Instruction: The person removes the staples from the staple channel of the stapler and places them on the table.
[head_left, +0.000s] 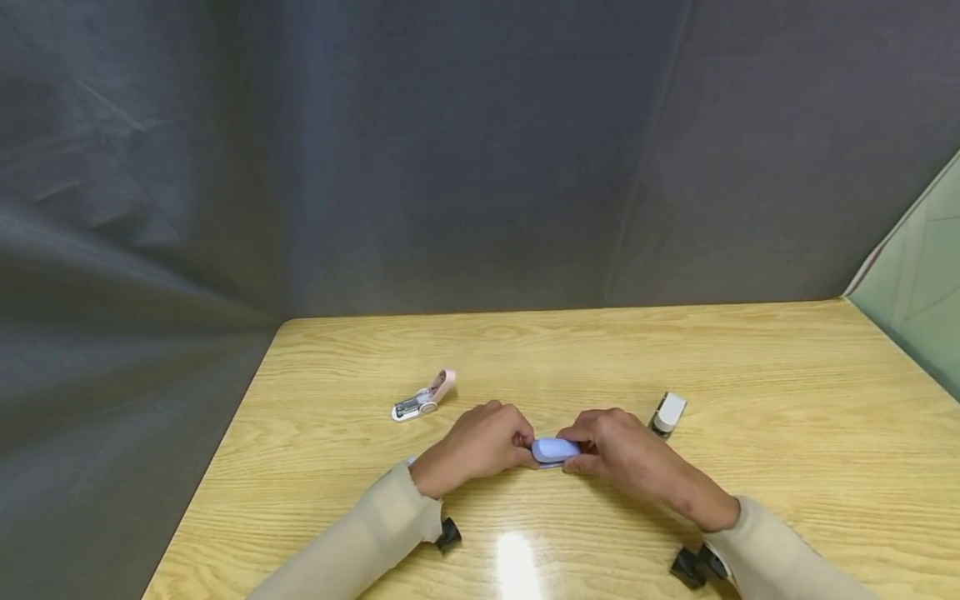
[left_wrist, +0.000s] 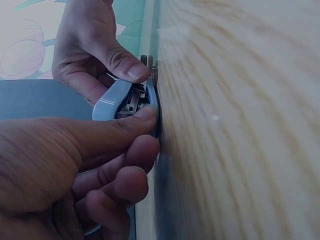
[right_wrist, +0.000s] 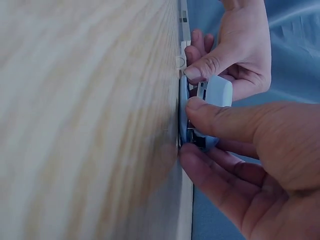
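Blue stapler (head_left: 553,450) is at the worktop (head_left: 540,367) surface, well in from its far edge, left hand (head_left: 480,443) and right hand (head_left: 626,452) pinching opposite ends; likely light, stiff, slick, springy, so grip base (right_wrist: 183,112) and cover (right_wrist: 220,91), clear of inner metal (left_wrist: 132,102).

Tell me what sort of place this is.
Probably a screened-off filming station: a wood-grain table, dark sheeting behind it and along its left side, and a black device at the left wrist.
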